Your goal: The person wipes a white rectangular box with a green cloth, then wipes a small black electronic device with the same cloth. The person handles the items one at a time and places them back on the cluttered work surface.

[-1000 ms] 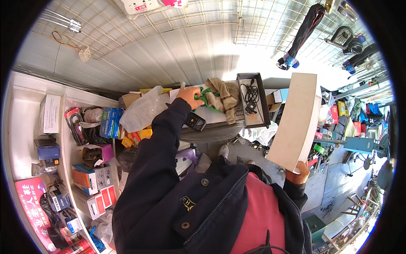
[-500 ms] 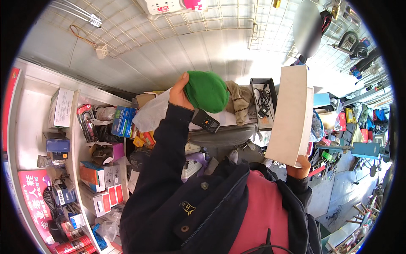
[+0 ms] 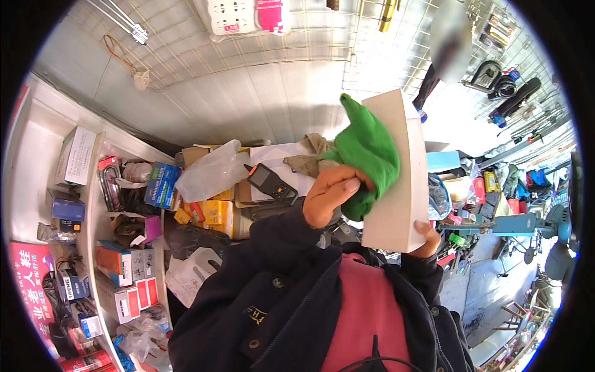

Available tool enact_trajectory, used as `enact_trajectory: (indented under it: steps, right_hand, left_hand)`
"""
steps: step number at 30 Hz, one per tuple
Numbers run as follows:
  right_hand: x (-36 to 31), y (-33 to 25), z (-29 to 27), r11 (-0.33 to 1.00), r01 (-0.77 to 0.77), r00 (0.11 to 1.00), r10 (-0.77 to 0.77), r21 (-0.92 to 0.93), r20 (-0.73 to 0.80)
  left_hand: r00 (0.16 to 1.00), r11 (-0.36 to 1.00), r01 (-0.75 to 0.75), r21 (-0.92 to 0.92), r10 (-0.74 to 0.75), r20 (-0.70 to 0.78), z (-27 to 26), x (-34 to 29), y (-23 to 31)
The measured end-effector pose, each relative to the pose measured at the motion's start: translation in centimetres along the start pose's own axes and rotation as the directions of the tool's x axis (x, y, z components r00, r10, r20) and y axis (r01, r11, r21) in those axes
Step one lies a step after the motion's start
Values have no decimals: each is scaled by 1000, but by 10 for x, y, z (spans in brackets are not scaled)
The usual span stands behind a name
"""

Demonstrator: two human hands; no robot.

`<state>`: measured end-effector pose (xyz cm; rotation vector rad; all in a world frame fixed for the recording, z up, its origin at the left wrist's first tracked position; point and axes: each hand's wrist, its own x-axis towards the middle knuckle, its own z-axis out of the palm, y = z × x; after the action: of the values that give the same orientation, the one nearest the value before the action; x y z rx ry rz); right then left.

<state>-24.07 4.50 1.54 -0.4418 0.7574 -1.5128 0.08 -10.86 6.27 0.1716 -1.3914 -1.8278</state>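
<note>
A bunched green cloth is in my left hand, its fingers curled and partly hidden by the folds. It lies against the broad side of a long white box, held on end in front of my chest. Around the lower right corner of this box my right hand is closed, with the thumb showing. Left of the cloth, a black handheld device with a small screen and orange buttons rests on the cluttered bench. A brown-grey cloth lies just behind my left hand.
White shelves with small cartons and packets stand at the left. A clear plastic bag and yellow boxes lie on and below the bench. Wire grid with hanging goods covers the wall. At the right is a blue-green metal stand.
My left hand has brought the green cloth from over the bench rightward onto the white box. The box has come closer to my middle. The handheld device is now fully in sight.
</note>
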Motion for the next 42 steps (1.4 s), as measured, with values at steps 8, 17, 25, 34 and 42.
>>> enact_trajectory:
  steps: [8,17,25,34,42]
  right_hand:
    - [-16,-7,-13,995,98,990,-97,7,-100]
    - [-30,9,9,993,105,992,-101,45,-81]
    - [-39,32,6,972,234,950,-232,-16,-211]
    - [-46,30,1,898,345,898,-400,-273,-182]
    - [-53,44,11,988,98,981,-115,-117,-154]
  left_hand:
    - [956,876,-271,399,293,6,18,4,-4]
    - [965,629,-236,-741,59,-257,-31,-17,-28]
    - [927,797,-108,-594,-135,-350,-12,-33,-6]
    - [901,957,-12,-290,-115,-418,-6,-31,20]
    - [869,606,-350,714,494,7,11,23,66]
